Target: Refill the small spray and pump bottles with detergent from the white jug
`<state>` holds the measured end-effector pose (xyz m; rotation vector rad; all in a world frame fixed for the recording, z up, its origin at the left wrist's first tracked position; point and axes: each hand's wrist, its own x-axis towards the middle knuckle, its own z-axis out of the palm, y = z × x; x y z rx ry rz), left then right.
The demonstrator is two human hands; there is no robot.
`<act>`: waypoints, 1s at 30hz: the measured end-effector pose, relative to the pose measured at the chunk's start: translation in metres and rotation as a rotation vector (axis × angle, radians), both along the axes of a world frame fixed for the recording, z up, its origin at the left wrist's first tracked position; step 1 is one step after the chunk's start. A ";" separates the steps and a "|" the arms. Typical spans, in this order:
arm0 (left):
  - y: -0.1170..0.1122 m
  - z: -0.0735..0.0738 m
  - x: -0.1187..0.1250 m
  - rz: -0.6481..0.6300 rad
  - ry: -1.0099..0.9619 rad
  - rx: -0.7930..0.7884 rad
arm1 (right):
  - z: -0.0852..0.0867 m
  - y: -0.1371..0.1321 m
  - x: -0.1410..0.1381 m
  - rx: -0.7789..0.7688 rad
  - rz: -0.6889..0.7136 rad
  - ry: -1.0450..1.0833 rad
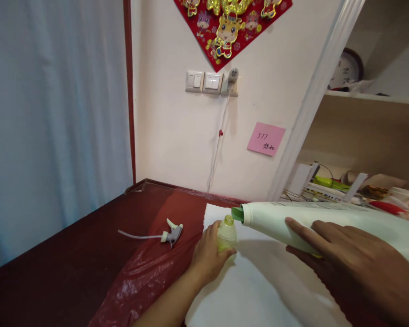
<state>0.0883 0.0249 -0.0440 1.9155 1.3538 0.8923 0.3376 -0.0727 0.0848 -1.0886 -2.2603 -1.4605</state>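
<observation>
A small clear yellow-green spray bottle (pixel 227 232) without its top stands upright on a white sheet, with my left hand (pixel 209 252) wrapped round it. From the right, my right hand (pixel 347 254) grips a large pale green bottle (pixel 276 222), tilted almost level. Its green spout (pixel 237 213) points at the small bottle's open neck, just above and beside it. I cannot tell whether liquid is flowing. To the left lies the grey and white trigger sprayer head (pixel 172 234), its thin dip tube stretching left across the table.
The white sheet (pixel 259 290) covers part of the dark red table (pixel 71 272), beside red plastic film (pixel 143 281). A wall with switches (pixel 211 82) rises behind. Shelves (pixel 371 97) with various items stand at right, and a blue curtain (pixel 54 113) hangs at left.
</observation>
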 end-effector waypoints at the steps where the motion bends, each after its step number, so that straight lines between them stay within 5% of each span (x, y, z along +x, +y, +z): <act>1: 0.000 0.000 0.000 0.000 0.000 0.000 | 0.000 0.000 -0.001 -0.001 0.001 -0.004; 30: 0.002 -0.002 -0.001 0.000 -0.008 0.008 | 0.006 -0.005 0.000 0.013 -0.018 -0.020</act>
